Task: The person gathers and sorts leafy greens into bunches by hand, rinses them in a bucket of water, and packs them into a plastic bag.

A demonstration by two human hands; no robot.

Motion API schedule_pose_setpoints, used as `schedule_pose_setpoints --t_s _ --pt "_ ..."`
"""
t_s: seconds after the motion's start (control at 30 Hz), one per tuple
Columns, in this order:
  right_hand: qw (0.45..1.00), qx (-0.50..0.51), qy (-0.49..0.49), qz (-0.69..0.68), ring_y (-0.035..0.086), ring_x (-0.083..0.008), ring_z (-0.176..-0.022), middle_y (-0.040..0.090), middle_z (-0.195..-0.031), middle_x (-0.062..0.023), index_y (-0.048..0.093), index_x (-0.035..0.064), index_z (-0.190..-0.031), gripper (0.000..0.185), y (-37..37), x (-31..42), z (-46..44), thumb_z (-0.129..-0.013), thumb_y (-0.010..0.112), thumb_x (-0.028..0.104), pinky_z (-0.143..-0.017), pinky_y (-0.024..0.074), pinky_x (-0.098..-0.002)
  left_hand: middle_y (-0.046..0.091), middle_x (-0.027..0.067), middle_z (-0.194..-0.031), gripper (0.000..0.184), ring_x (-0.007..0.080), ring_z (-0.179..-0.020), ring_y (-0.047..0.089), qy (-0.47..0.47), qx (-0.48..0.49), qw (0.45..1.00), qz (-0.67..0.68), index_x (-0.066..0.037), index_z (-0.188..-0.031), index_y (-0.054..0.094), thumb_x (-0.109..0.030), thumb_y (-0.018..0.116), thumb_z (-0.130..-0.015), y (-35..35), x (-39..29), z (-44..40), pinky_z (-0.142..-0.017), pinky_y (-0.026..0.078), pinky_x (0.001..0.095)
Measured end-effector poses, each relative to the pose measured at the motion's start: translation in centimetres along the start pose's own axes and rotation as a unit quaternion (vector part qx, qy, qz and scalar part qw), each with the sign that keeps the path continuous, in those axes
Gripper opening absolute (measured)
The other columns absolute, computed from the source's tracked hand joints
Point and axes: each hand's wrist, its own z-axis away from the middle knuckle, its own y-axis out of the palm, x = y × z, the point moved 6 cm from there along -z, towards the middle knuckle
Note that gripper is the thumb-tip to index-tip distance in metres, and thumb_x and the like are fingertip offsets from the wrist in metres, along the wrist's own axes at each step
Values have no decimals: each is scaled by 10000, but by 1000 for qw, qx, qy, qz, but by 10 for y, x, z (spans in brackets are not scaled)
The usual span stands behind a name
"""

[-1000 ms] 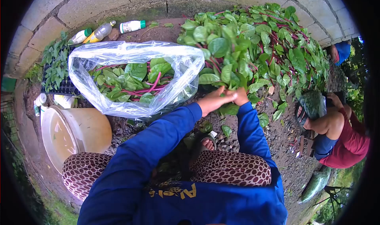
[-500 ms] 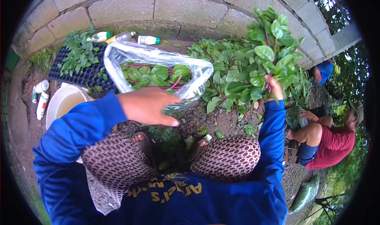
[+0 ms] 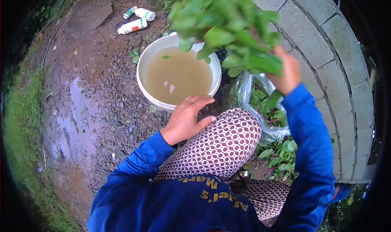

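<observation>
My right hand (image 3: 286, 71) is closed round the stems of a large bunch of leafy greens (image 3: 228, 28), blurred by motion and held over the far right rim of the bucket. The white bucket (image 3: 145, 87) holds cloudy brown water with a leaf floating on it. My left hand (image 3: 188, 118) is empty, fingers apart, close to the bucket's near rim and above my patterned knee. A clear plastic bag (image 3: 244, 89) with greens and purple-red stems inside stands right of the bucket, partly covered by my right hand and the bunch.
Several white bottles (image 3: 133, 26) lie on the wet ground beyond the bucket. A block wall (image 3: 326, 77) curves along the right. Loose greens (image 3: 285, 154) lie below the bag. Puddles (image 3: 77, 105) and grass (image 3: 24, 122) are at the left.
The view has swung left to the bucket. My right hand has carried the bunch from the pile to above the bucket. My left hand, earlier beside the right one, let go and moved to the bucket's near side.
</observation>
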Motion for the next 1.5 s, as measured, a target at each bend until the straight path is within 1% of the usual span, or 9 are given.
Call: schedule_pose_setpoints --t_s 0.2,0.53,0.77,0.9,1.07,1.23,1.3,1.37,1.5 --pt "903 310 -211 209 657 -248 -814 673 -826 -99 587 107 -1090 284 214 143 -34 -839 466 163 -679 498 -416 621 145 -930 283 314 -890 578 -13 -42 986 -164 -34 -942 615 -175 683 -706 -33 37 21 -744 466 391" --pt "862 456 -75 -206 602 -210 -853 645 -957 -144 542 58 -1137 611 154 46 -56 -546 699 50 -770 471 -316 629 32 -697 133 90 -602 569 -112 127 952 253 -18 -847 616 -148 598 -832 62 54 31 -560 460 251" --pt "861 359 86 -349 550 -144 -887 628 -991 -72 522 13 -1144 609 70 -29 -2 -559 692 27 -793 448 -311 563 175 -1103 561 254 -1037 534 -224 111 956 157 43 -1119 508 -381 645 -777 156 63 -70 -878 407 338" --pt "869 323 160 -338 549 -158 -869 617 -993 -72 539 25 -1112 576 59 -107 58 -567 707 103 -800 443 -309 503 139 -1246 526 337 -1168 431 9 65 987 144 -97 -1211 507 -432 563 -808 203 61 -132 -993 306 420" --pt "869 264 189 -372 541 -186 -928 597 -1055 -104 529 31 -1140 617 60 -161 132 -566 714 154 -857 422 -317 548 138 -1174 342 290 -1070 519 -128 120 894 411 -61 -1162 530 -252 484 -881 271 102 -177 -922 404 412" --pt "881 234 266 -314 564 -231 -953 608 -1037 -126 489 68 -1198 685 111 -194 205 -555 716 133 -853 432 -323 576 125 -1127 278 259 -1022 554 -199 185 585 764 -53 -1133 542 -177 468 -896 276 115 -188 -882 448 394" --pt "893 206 292 -275 574 -278 -959 604 -1049 -148 481 84 -1214 702 143 -217 232 -556 718 141 -839 447 -344 612 95 -892 266 191 -788 602 -366 14 693 621 -61 -1151 520 -145 439 -913 257 116 -194 -712 505 330" --pt "911 178 290 -234 574 -329 -964 591 -1071 -169 476 100 -1227 716 192 -251 271 -557 723 157 -819 463 -369 459 -10 -607 216 115 -510 439 -338 117 603 713 -76 -1096 527 -122 443 -903 251 136 -206 -494 396 260" --pt "957 197 204 58 584 -324 -888 567 -1032 -119 369 185 -1332 803 170 -211 259 -601 689 94 -736 481 -413 335 -51 -549 155 70 -459 301 -315 39 724 613 -105 -1026 538 -157 449 -911 234 95 -232 -439 269 221"
